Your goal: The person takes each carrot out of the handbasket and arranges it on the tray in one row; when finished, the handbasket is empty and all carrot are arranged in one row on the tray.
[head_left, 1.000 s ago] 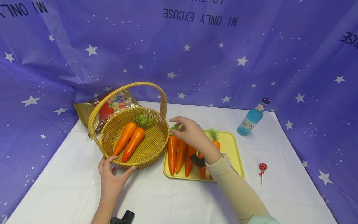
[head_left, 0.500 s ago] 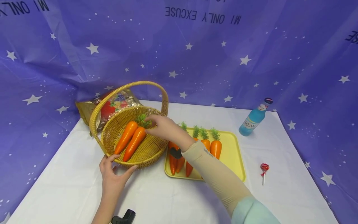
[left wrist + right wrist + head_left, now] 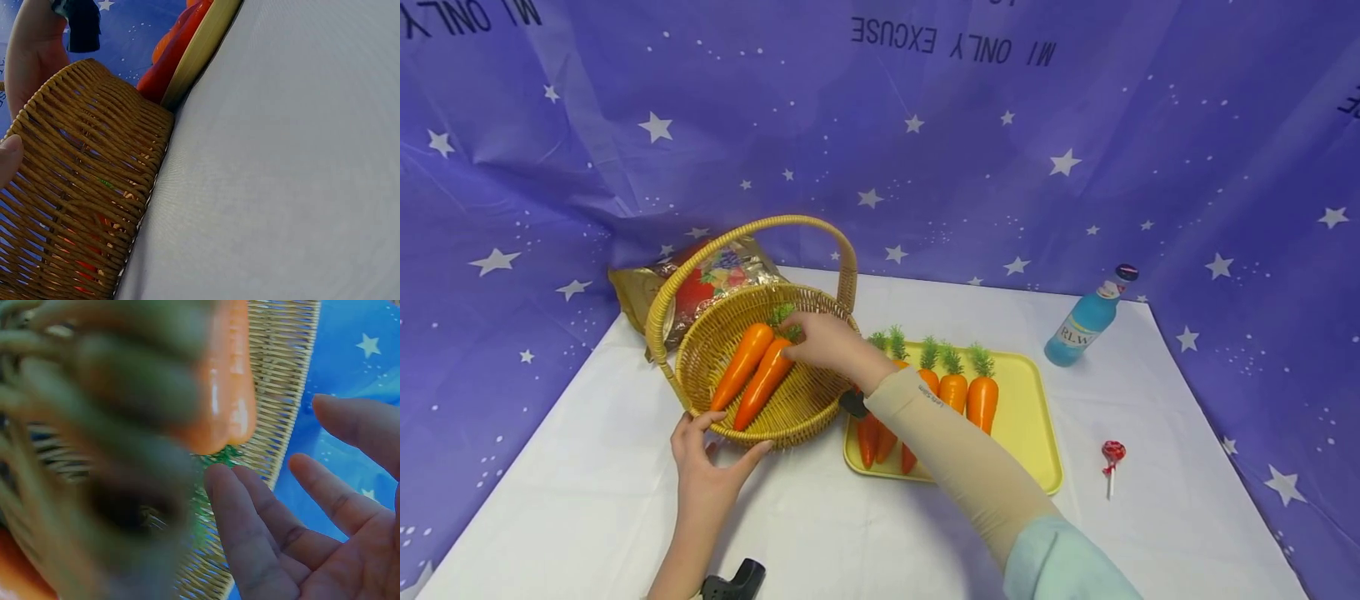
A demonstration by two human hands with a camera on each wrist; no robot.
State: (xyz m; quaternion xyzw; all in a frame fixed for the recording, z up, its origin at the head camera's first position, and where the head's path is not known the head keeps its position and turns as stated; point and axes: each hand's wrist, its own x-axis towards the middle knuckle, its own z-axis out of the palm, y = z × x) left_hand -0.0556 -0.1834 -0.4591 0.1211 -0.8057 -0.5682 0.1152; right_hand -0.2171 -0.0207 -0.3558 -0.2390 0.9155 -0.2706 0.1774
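Observation:
Two orange carrots (image 3: 742, 367) with green tops lie side by side in a round wicker basket (image 3: 805, 400) with an arched handle. My left hand (image 3: 703, 467) grips the basket's front, fingertips over the rim and thumb on the outer wall (image 3: 87, 162). My right hand (image 3: 827, 343) reaches inside under the handle, thumb and fingers at the leafy ends of the carrots. In the right wrist view, its fingers (image 3: 244, 531) are spread beside the green leaves (image 3: 215, 456) with nothing between them. A blurred part of the basket fills the left of that view.
A yellow tray (image 3: 1030, 417) with several carrots (image 3: 982, 400) stands right of the basket, partly under my right forearm. A shiny gold-and-red bag (image 3: 700, 283) lies behind the basket. Farther right are a blue bottle (image 3: 1078, 329) and a red lollipop (image 3: 1113, 452) on the white cloth (image 3: 820, 533).
My right hand has moved left from above the tray into the basket, reaching the carrot tops. The left hand stays at the basket's front. The view has shifted slightly.

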